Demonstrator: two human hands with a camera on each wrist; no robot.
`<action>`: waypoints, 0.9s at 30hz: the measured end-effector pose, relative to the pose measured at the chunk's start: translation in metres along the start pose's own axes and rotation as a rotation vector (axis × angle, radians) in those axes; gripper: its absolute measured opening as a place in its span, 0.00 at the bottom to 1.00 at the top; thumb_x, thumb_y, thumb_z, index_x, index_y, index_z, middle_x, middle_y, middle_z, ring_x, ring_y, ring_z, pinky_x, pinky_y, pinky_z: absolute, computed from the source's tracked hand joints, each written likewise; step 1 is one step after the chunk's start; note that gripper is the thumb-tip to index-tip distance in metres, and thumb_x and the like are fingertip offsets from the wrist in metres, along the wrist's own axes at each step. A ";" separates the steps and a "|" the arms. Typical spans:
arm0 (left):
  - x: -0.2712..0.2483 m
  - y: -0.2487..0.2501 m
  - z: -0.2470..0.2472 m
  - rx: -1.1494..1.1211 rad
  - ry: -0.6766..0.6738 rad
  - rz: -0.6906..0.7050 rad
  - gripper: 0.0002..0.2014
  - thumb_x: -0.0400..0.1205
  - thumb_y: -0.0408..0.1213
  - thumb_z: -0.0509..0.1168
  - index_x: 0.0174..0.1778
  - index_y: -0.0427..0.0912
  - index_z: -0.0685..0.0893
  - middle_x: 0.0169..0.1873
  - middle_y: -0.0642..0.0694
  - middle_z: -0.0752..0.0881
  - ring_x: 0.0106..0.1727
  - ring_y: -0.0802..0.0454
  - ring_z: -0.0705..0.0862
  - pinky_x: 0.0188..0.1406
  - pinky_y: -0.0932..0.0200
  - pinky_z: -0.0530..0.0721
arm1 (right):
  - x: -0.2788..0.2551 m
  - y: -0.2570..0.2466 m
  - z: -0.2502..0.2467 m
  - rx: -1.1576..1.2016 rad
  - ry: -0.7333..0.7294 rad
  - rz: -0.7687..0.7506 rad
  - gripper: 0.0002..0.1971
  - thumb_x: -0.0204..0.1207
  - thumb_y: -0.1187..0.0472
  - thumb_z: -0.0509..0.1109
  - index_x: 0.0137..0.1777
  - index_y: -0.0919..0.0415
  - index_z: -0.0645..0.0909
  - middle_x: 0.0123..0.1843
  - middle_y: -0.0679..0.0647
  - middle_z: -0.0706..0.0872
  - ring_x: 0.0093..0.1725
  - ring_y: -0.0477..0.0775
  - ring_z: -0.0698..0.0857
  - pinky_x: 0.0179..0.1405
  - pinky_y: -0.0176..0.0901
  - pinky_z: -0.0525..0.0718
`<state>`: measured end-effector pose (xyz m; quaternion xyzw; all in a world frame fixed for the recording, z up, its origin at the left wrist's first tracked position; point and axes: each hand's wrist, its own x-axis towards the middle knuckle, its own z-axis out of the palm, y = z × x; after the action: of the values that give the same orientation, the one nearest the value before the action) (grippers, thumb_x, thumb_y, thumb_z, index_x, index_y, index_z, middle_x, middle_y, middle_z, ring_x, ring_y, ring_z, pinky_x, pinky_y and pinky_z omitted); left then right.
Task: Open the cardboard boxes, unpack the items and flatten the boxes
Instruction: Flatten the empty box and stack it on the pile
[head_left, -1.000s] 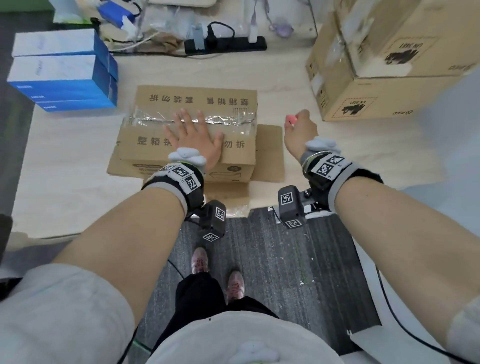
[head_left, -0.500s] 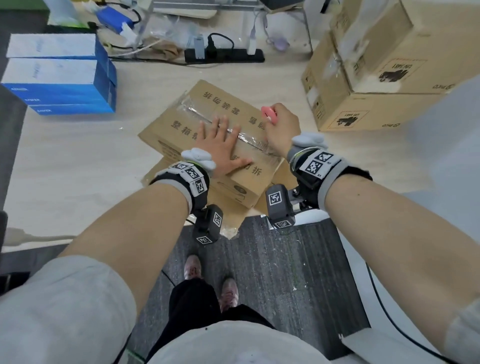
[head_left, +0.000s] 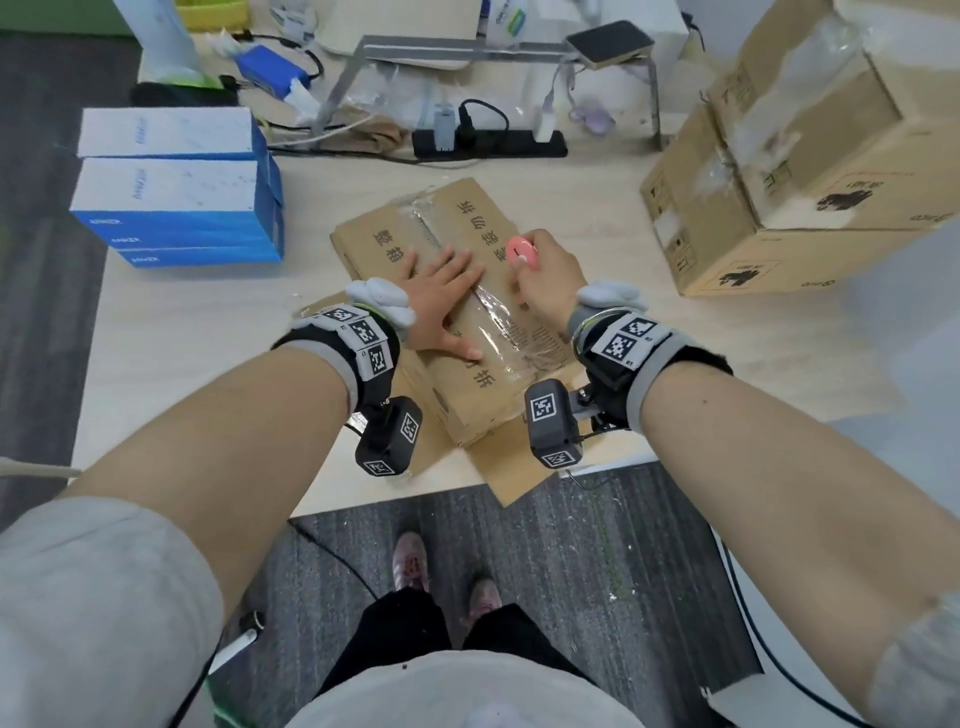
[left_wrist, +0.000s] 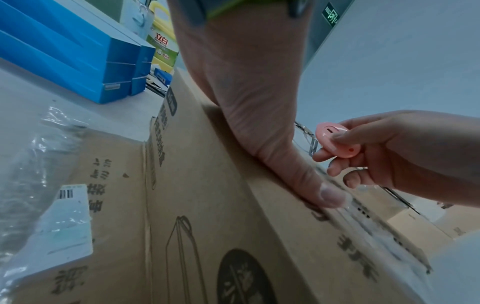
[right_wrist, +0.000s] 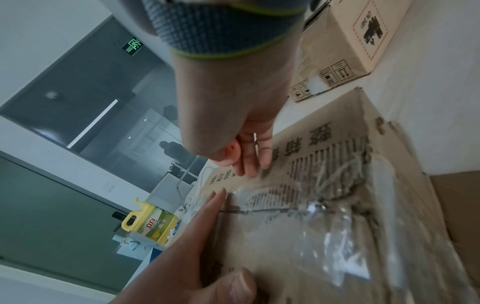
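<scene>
Box (head_left: 483, 415) under left hand (head_left: 441, 301) — pressed.

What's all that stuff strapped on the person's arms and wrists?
Each wrist wears a black-and-grey band with square black-and-white code tags: left wrist band, right wrist band. A small black camera block with the same tags hangs under each. Pale fluffy pads sit by the hands, and light grey short sleeves cover the upper arms.

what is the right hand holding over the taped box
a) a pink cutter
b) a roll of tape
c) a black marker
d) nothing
a: the right hand pinches a small pink cutter in its fingers above the taped seam of the cardboard box, while the left hand lies flat on the box top.
</scene>
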<state>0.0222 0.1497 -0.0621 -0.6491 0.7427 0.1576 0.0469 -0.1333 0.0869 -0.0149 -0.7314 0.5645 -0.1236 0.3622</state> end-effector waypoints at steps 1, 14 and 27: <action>-0.003 -0.006 -0.001 -0.024 0.025 -0.004 0.60 0.66 0.74 0.65 0.85 0.47 0.43 0.85 0.45 0.41 0.84 0.45 0.39 0.81 0.39 0.37 | 0.001 -0.007 0.004 0.003 -0.012 -0.001 0.14 0.83 0.57 0.57 0.67 0.54 0.72 0.57 0.59 0.86 0.52 0.65 0.86 0.54 0.61 0.85; 0.018 -0.034 -0.006 -0.286 0.410 -0.504 0.30 0.88 0.41 0.52 0.84 0.35 0.49 0.84 0.38 0.50 0.85 0.42 0.48 0.82 0.51 0.45 | 0.032 -0.033 0.026 -0.164 0.029 -0.120 0.14 0.84 0.57 0.58 0.61 0.64 0.77 0.56 0.60 0.84 0.47 0.56 0.78 0.46 0.43 0.74; 0.050 -0.062 -0.007 -0.179 0.479 -0.559 0.20 0.87 0.43 0.51 0.76 0.44 0.68 0.69 0.44 0.77 0.67 0.44 0.75 0.64 0.47 0.64 | 0.101 -0.046 0.040 -0.034 -0.039 -0.208 0.08 0.84 0.51 0.56 0.52 0.55 0.66 0.50 0.54 0.85 0.40 0.56 0.83 0.50 0.55 0.84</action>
<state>0.0756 0.0932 -0.0803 -0.8467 0.5101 0.0466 -0.1438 -0.0425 0.0150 -0.0356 -0.7943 0.4806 -0.1365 0.3458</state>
